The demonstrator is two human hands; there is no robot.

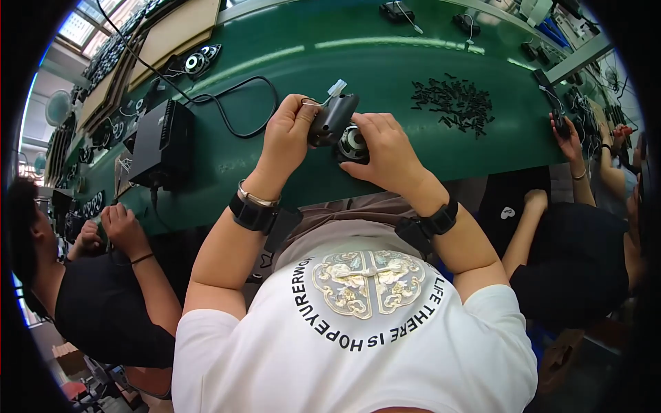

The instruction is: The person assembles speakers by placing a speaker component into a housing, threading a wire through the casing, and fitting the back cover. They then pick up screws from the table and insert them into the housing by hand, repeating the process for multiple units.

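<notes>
My left hand [284,141] is closed around a dark grey plastic speaker housing [334,119], held tilted just over the green bench. A thin wire runs from the housing's upper side to a white plug [337,87]. Right beside it, my right hand [387,153] has its fingers and thumb curled round a small round loudspeaker [352,143] with a silvery cone and black rim. Speaker and housing are very close together; whether they touch is hard to see. My fingers hide part of each piece.
Small black strips [452,103] lie heaped to the right on the green bench [330,62]. A black box [164,144] with a looping black cable [272,89] stands left. Another loudspeaker [196,64] lies behind it. Wired black units [397,12] sit far back. Co-workers sit on both sides.
</notes>
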